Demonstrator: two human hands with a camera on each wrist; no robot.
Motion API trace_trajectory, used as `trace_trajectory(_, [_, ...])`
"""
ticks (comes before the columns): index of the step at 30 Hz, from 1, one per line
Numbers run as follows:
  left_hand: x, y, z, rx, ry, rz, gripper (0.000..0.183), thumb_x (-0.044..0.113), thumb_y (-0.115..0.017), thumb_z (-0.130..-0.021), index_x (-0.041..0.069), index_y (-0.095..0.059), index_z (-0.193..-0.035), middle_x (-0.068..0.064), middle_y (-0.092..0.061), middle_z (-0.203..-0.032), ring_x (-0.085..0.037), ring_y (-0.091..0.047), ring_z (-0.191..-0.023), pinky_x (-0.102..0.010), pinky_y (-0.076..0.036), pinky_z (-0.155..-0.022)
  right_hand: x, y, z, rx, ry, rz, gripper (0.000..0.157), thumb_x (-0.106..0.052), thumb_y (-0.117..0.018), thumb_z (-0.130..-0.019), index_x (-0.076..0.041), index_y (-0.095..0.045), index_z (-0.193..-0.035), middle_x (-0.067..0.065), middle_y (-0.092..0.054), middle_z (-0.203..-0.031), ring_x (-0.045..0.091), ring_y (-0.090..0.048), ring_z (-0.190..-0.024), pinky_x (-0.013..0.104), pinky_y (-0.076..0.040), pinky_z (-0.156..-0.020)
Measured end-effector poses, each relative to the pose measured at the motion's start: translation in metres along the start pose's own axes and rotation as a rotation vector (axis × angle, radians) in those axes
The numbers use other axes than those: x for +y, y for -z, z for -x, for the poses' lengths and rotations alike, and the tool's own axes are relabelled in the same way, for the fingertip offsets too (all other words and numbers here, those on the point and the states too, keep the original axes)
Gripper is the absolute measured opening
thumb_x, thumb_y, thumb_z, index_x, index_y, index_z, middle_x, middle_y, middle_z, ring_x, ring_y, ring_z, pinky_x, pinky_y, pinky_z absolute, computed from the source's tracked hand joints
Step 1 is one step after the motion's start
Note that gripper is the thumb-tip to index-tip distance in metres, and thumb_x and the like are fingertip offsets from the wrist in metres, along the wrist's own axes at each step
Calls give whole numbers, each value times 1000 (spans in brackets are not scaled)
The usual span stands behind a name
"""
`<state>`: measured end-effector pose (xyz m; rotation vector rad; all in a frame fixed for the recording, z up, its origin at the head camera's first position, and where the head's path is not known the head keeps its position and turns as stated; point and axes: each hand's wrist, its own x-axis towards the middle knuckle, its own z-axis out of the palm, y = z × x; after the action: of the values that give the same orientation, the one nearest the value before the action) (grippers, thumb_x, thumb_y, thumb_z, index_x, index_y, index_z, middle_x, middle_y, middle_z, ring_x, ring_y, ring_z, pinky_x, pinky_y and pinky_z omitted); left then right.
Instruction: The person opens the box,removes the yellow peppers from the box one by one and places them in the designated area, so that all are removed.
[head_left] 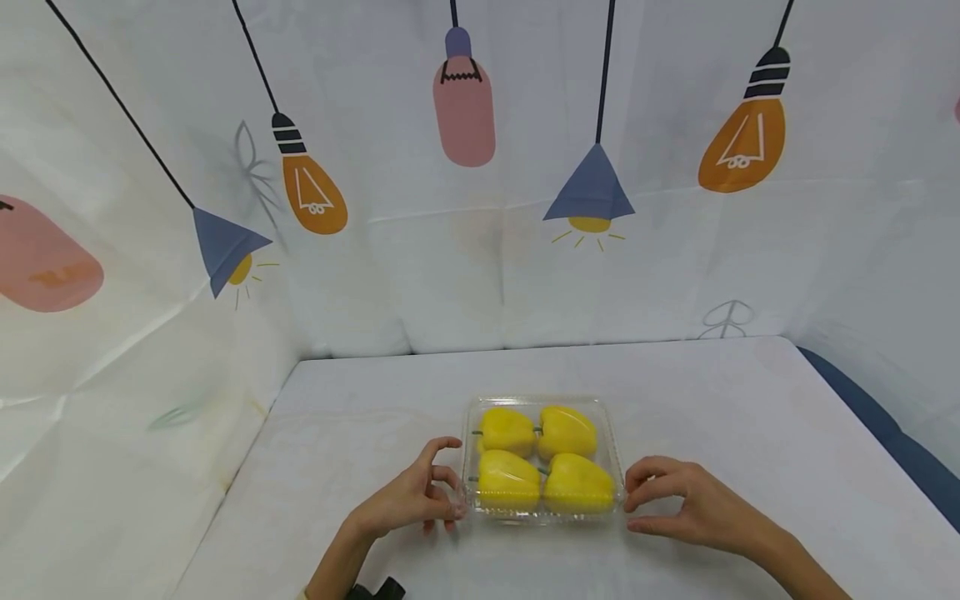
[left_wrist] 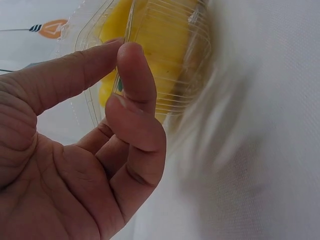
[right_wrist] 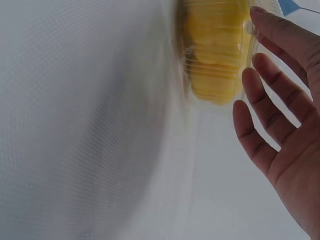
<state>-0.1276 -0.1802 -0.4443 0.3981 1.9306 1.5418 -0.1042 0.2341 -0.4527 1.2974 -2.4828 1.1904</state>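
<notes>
A clear plastic box [head_left: 542, 518] lies on the white table with several yellow bell peppers [head_left: 510, 479] inside, their green stems visible. At its left front corner is my left hand [head_left: 408, 500]; in the left wrist view the thumb and a curled fingertip pinch the box's thin rim [left_wrist: 131, 22]. My right hand [head_left: 686, 504] is at the right side of the box. Its fingers are spread and gently bent, and in the right wrist view one fingertip [right_wrist: 259, 11] meets the rim while the other fingers stand apart from the box.
The white tabletop [head_left: 360, 400] stretches around the box. Behind it hangs a white cloth [head_left: 420, 275] printed with lamps and bulbs. A dark object [head_left: 388, 588] shows by the left forearm, and something dark blue [head_left: 862, 400] lies beyond the table's right edge.
</notes>
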Motion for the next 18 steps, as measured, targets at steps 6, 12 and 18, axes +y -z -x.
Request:
trace_trajectory(6, [0,0,-1,-2,-2,9,84,12,-73,-82,20,-16,-144,-13,-59,-102,-26,-65,-69,-28,-48,-49,4,-4,2,43,86,-4,30,-10,-81,-70,-27,-69,-93,-1,-62,-97,7,-56,-82,11,-46,-74])
trace_trajectory(12, [-1,1,-1,-8,-9,13,84,12,-73,-82,20,-16,-143,-13,-58,-101,-26,-65,-69,-28,-48,-49,2,-4,0,61,118,36,30,-9,-82,-70,-27,-70,-90,-7,-62,-96,4,-56,-83,9,-44,-75])
trace_trajectory(18, [-1,1,-2,-14,-10,4,83,13,-72,-82,20,-16,-143,-13,-58,-101,-24,-64,-69,-27,-48,-50,0,-3,-2,92,195,64,34,-7,-82,-69,-28,-70,-93,-13,-62,-93,1,-54,-84,11,-44,-75])
